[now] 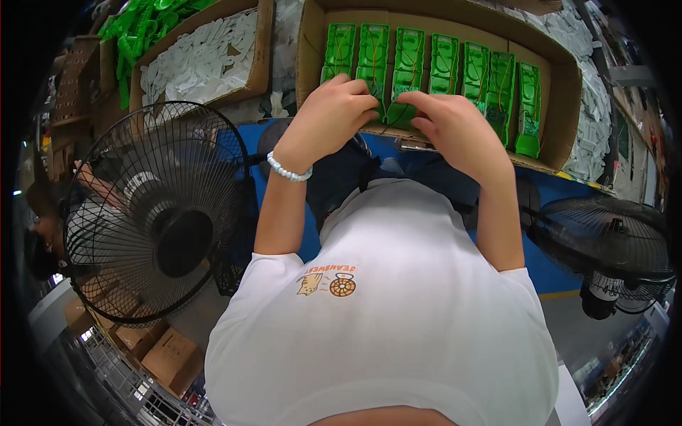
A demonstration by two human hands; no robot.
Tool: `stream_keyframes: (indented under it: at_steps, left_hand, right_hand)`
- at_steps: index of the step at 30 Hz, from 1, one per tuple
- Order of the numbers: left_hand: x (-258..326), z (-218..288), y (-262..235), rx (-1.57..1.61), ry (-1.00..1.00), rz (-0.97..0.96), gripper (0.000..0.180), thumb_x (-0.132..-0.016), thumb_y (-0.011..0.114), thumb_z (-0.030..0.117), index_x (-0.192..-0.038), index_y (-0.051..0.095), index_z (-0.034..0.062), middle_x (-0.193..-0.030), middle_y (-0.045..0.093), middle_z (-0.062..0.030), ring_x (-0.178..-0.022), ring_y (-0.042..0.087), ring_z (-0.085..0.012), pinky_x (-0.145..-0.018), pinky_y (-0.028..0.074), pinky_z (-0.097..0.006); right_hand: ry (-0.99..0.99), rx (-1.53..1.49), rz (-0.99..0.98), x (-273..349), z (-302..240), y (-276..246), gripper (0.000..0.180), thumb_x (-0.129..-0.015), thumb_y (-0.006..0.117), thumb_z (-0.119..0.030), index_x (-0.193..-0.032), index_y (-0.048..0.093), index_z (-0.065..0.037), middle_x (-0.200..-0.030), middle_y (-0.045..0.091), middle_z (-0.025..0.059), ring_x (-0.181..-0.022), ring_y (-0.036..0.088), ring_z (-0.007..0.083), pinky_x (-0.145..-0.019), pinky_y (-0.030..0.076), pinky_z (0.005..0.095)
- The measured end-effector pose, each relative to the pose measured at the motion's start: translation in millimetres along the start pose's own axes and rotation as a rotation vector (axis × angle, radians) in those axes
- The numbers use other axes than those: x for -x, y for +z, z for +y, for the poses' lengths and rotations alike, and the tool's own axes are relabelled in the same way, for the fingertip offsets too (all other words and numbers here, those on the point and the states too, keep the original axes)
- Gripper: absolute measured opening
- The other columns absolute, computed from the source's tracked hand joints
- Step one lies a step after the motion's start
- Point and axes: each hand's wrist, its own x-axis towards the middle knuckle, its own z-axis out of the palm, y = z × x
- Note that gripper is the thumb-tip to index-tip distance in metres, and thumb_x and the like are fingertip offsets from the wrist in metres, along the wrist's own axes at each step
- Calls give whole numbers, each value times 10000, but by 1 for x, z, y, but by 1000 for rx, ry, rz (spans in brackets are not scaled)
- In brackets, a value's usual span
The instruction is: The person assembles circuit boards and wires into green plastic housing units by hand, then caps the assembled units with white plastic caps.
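Several long green plastic housings (445,60) stand in a row in a shallow cardboard box, with thin wires inside them and small circuit boards at their near ends. Over the near ends of the two leftmost housings is my left hand (328,119), its fingers curled in a pinch; what they hold is too small to make out. My right hand (458,131) has its index finger and thumb at the near end of the third green housing (408,60), gripping it beside a circuit board. Dark wires run between my two hands.
The cardboard box (561,153) has a raised near wall. At the left, another carton (252,78) holds white plastic pieces (202,60), with green plastic parts (145,28) beyond. Caged fans stand at left (160,213) and right (604,234). A person's arm (99,184) shows behind the left fan.
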Motion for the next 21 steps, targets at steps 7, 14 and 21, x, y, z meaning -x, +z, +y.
stream_keyframes:
  at_steps: [7, 14, 21]
  left_hand:
    - [39, 5, -15, 235, -92, 252, 158, -846, 643, -8, -995, 688, -29, -1013, 668, -140, -920, 644, -263, -799, 510, -332]
    - [54, 7, 7, 323, -217, 720, 151, -804, 611, -93, -910, 690, -19, -865, 676, -106, -916, 650, -262, -746, 521, -334]
    - [55, 8, 25, 204, -134, 784, 206, -756, 609, -90, -914, 693, 12, -877, 665, -90, -974, 627, -307, -828, 493, -398]
  right_hand:
    - [63, -111, 175, 37, 6, -32, 171, -836, 636, -40, -1005, 662, -28, -837, 617, 123, -766, 613, 312, -675, 493, 391]
    - [-100, -29, 41, 1, -2, -2, 216, -804, 686, -42, -1018, 662, -27, -833, 578, 130, -751, 594, 305, -653, 475, 397]
    - [-18, 258, -126, -33, -1, 27, 60, -773, 657, -50, -755, 617, -10, -795, 630, 156, -784, 643, 346, -666, 521, 444]
